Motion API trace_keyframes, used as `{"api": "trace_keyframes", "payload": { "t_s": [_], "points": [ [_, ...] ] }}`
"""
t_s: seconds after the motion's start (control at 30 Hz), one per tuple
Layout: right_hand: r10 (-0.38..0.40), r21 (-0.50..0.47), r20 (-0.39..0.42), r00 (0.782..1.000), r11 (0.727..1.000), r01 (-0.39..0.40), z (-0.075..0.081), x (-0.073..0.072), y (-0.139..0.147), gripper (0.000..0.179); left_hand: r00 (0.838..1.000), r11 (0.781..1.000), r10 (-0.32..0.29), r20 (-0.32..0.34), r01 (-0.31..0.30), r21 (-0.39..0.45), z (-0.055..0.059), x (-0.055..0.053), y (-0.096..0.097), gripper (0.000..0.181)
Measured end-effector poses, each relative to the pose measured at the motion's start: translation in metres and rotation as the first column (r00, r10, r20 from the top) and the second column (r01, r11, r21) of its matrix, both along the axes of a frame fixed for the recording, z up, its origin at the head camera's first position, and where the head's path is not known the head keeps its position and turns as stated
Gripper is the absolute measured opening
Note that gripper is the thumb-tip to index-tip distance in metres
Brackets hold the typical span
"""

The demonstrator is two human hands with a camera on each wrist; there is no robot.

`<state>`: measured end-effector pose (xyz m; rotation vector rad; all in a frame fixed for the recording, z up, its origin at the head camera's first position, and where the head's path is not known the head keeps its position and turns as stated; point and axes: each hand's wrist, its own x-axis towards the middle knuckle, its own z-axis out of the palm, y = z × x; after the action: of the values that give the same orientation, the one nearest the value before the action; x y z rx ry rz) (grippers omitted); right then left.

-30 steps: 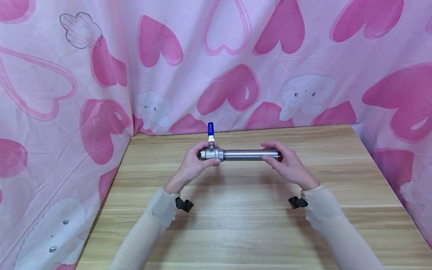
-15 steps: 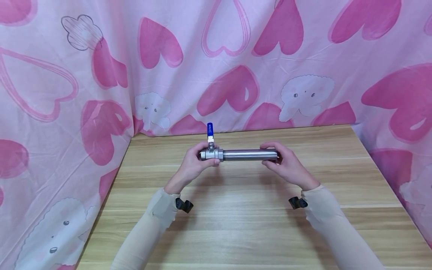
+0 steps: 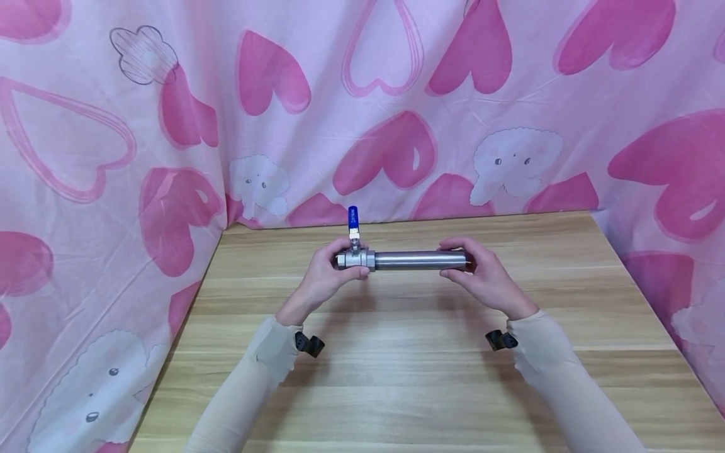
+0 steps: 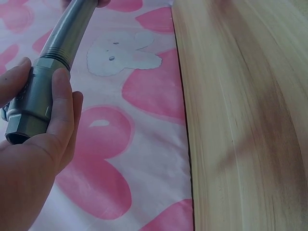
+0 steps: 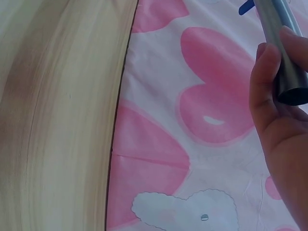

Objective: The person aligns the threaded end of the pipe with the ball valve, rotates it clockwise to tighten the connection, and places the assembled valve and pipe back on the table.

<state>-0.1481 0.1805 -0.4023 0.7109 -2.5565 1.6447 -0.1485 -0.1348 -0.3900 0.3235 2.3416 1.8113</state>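
Observation:
A ball valve [image 3: 355, 258] with a blue lever handle [image 3: 354, 218] is joined to a steel pipe [image 3: 419, 260], the two lying in one level line above the table. The lever points away from me, crosswise to the pipe. My left hand [image 3: 325, 277] grips the valve body, thumb on the near side. At the pipe's other end, my right hand [image 3: 481, 277] holds it between thumb and fingers. In the left wrist view, threads [image 4: 54, 54] show where the pipe meets the valve's hex end. The right wrist view shows the pipe's dark end [image 5: 293, 96] near the palm.
Beneath the hands spreads a wood-grain table [image 3: 396, 377]. A pink cloth [image 3: 385, 75] printed with hearts hangs behind it and along both sides. A small black wrist camera [image 3: 309, 344] sits at the left sleeve, another wrist camera [image 3: 501, 340] at the right.
My right thumb has slid slightly along the near side of the pipe's end. The left hand keeps its place on the valve, and the lever points the same way.

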Motion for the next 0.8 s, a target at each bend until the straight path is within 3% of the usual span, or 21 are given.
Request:
{"api": "trace_keyframes", "payload": {
  "t_s": [0.8],
  "points": [
    [-0.047,0.067,-0.013,0.999,0.997,0.048,0.001,0.0005,0.004,0.037,1.0,1.0,0.005,0.008,-0.005,0.02,0.0002,-0.0009,0.0014,0.043]
  ]
}}
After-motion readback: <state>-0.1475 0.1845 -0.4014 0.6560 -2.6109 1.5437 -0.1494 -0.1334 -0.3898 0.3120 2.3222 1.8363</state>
